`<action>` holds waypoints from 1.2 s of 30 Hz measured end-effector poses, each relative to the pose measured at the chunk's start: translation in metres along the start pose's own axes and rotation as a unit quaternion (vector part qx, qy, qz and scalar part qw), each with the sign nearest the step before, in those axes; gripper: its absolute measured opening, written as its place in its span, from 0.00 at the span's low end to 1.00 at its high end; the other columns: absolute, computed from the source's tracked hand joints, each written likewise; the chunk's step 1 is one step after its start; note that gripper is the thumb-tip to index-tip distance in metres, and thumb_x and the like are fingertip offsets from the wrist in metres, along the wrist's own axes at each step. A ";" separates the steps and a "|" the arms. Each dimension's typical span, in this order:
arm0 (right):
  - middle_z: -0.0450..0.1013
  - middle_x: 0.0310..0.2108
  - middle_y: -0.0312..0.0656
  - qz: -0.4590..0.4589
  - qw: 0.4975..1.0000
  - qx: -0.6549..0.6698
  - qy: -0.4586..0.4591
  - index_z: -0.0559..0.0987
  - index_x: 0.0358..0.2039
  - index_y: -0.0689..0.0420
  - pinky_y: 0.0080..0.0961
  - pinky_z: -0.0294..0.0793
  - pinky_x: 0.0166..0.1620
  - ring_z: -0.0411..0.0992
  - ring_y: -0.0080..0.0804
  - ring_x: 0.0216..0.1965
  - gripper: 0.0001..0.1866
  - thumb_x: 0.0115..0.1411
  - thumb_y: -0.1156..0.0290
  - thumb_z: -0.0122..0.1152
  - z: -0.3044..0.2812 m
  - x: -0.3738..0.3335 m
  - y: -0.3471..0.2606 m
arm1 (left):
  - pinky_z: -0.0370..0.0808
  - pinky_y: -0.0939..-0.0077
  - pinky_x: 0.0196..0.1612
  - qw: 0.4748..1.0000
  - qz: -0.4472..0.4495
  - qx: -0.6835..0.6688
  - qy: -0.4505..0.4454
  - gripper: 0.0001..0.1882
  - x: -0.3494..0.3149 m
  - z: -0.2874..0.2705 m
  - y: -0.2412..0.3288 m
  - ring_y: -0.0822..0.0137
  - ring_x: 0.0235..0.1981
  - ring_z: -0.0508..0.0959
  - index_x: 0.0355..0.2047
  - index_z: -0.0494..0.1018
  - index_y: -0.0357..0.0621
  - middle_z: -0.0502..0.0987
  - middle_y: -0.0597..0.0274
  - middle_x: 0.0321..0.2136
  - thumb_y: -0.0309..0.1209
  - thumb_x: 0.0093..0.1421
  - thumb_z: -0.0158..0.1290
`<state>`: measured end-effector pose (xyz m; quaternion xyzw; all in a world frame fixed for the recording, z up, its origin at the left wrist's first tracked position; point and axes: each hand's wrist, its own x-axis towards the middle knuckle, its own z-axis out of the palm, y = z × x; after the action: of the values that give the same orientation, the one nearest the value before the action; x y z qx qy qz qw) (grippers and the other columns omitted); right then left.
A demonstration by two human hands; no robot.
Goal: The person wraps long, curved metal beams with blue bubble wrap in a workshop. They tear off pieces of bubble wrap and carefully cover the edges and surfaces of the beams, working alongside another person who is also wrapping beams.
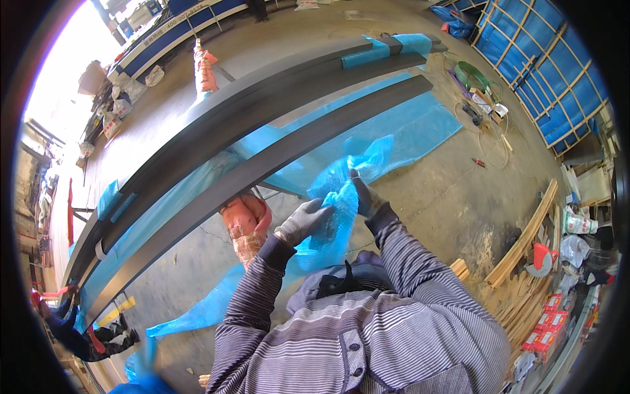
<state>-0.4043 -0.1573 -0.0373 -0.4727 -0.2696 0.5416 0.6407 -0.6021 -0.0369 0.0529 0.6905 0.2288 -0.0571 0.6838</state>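
- 2 long dark things lie side by side here: the back beam (275,105) and the front beam (367,110). The back beam might be 2 pieces butted together, can't tell. Along the front beam I see mostly bare dark surface on top, so I'd call covering it barely started, if at all.
- Blue sheet (420,128) next: it sits under and between the beams and sticks out past the front beam on the right. Flat, not folded up over that side, so that part looks left to do imo.
- Loose wrap (338,226) after that, same blue stuff, bunched up in front of the wearer. I can't see it fixed to anything.
- A person (92,335) is down by the beams' left end; can't make out what their hands are up to.
- 2 pink padded stands, a near stand (246,220) and a far stand (205,72). The near stand is right under the front beam.
- Blue patches, a right patch (415,43) and a left patch (108,198), are on the back beam near its ends. Those bits look done, the middle's bare.
- Gloved hands last: left hand (303,222) has fingers curled on the loose wrap, right hand (366,197) is pinching it higher up.
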 end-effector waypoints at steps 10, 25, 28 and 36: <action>0.75 0.49 0.40 -0.128 0.976 0.173 -0.042 0.74 0.57 0.54 0.30 0.79 0.50 0.74 0.27 0.46 0.23 0.70 0.52 0.53 0.021 0.078 0.012 | 0.74 0.68 0.56 0.983 0.140 -0.046 0.107 0.45 0.039 0.004 -0.047 0.67 0.52 0.74 0.64 0.61 0.43 0.74 0.58 0.52 0.29 0.48 0.73; 0.76 0.48 0.47 -0.016 0.768 -0.586 0.257 0.78 0.51 0.56 0.35 0.76 0.51 0.75 0.36 0.47 0.31 0.59 0.43 0.60 -0.253 0.110 -0.036 | 0.75 0.53 0.48 0.950 -0.097 0.278 0.102 0.18 0.112 0.160 0.051 0.44 0.45 0.80 0.42 0.76 0.39 0.81 0.40 0.39 0.37 0.58 0.49; 0.77 0.47 0.48 -0.009 0.712 -0.635 0.299 0.78 0.50 0.56 0.36 0.76 0.52 0.75 0.38 0.47 0.33 0.57 0.41 0.62 -0.317 0.130 -0.089 | 0.75 0.54 0.48 0.974 -0.059 0.220 -0.007 0.19 0.024 0.158 0.074 0.47 0.43 0.81 0.43 0.76 0.36 0.81 0.41 0.38 0.35 0.54 0.55; 0.78 0.47 0.52 -0.105 0.709 -0.671 0.190 0.80 0.48 0.57 0.39 0.74 0.52 0.76 0.43 0.47 0.37 0.51 0.37 0.66 -0.269 0.183 -0.113 | 0.79 0.75 0.44 0.758 0.149 -0.124 0.623 0.17 -0.246 0.077 0.093 0.72 0.40 0.80 0.53 0.73 0.35 0.80 0.60 0.43 0.28 0.65 0.57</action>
<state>-0.0749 -0.0644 -0.0758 -0.8398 -0.4821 0.0464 0.2453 -0.7659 -0.1661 0.2297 0.5080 0.5038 0.5169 0.4701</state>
